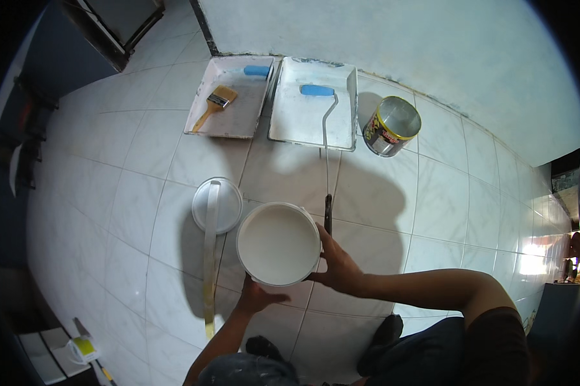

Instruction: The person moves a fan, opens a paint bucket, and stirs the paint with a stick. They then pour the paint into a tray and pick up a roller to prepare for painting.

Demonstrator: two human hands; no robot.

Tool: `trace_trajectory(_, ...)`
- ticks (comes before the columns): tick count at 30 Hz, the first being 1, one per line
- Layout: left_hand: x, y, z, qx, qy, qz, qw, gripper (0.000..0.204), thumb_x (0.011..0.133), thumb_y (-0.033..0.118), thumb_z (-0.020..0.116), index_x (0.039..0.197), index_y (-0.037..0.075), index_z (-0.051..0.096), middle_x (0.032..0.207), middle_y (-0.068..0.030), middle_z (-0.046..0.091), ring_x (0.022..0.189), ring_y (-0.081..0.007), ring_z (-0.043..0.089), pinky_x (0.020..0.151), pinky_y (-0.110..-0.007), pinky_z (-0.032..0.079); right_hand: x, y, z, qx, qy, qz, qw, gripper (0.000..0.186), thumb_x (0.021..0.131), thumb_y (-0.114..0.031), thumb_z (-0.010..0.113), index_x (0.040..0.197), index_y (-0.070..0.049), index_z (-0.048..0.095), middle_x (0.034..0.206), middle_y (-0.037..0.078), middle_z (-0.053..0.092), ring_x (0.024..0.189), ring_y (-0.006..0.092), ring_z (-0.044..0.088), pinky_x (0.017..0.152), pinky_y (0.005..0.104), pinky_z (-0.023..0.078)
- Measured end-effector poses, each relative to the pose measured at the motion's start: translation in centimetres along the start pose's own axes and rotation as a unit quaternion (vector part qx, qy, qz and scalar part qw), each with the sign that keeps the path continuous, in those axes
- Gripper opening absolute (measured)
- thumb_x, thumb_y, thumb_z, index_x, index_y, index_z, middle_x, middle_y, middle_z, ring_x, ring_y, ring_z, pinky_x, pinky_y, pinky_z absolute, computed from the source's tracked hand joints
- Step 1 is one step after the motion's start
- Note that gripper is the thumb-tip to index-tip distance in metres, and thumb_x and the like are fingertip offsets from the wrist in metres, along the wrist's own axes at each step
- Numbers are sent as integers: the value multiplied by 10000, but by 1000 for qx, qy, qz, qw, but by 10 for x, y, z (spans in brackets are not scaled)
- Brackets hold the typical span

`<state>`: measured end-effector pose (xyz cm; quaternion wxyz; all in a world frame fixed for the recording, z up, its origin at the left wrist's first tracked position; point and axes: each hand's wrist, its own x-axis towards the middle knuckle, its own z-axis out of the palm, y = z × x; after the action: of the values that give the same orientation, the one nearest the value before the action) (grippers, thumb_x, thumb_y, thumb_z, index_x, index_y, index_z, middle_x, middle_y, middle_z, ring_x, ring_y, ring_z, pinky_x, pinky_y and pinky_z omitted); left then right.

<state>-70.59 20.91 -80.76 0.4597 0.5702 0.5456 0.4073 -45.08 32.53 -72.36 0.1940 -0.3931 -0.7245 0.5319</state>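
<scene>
A round white bucket of white paint (278, 244) is in front of me, its open top facing up. My right hand (339, 265) grips its right side, fingers spread along the wall. At the bucket's near lower edge is my left hand (261, 298), its thumb pointing right; its fingers are partly hidden under the bucket. Left of the bucket lies a round white lid (229, 215), with a long flat stick (210, 276) resting across it. Just beyond my right hand is the black handle of a paint roller (328, 206), whose blue head rests in a tray.
Two paint-smeared trays stand by the wall: the left tray (245, 122) holds a wooden-handled brush (215, 107) and a blue roller head (256, 70); the right tray (296, 122) holds the roller. An open metal can (383, 138) stands to their right. The floor is tiled.
</scene>
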Motion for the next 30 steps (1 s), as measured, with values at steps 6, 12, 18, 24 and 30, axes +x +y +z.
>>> trace_trajectory(6,-5,-34,-9,150,61,18,987,727,758,297,906,1373,65,594,1319,-138,665,1239,-327,631,1048,-462,514,-41,-19,29,29,-40,20,999,1182,828,-142,851,1610,-15,-27,1612,293,220,1460,458,367,1142,447,484)
trace_trajectory(12,3,-33,-56,118,13,-1,993,705,781,258,884,1383,56,579,1327,-146,661,1247,-307,632,1042,-456,525,-47,7,12,-114,-50,-5,992,698,864,-165,822,1432,-38,438,1278,161,586,1112,288,653,893,388,588)
trace_trajectory(18,-6,-50,-32,53,74,-103,990,916,708,330,955,1452,49,500,1364,-141,637,1264,-293,624,1063,-457,518,58,53,-58,77,92,317,941,710,870,-458,808,1276,44,513,1150,209,630,1064,305,643,950,406,528)
trace_trajectory(24,2,-52,-15,28,84,-60,994,945,692,342,963,1457,49,491,1367,-142,635,1267,-294,622,1065,-458,517,63,85,-36,358,43,363,859,408,985,-370,681,1098,-10,526,870,117,599,706,243,637,621,407,570)
trace_trajectory(30,1,-53,-21,28,84,-46,995,974,676,353,970,1463,49,483,1371,-142,632,1269,-295,620,1067,-458,516,-1,60,-66,180,189,351,899,251,1019,-275,584,942,-45,520,687,41,521,544,154,507,459,361,453)
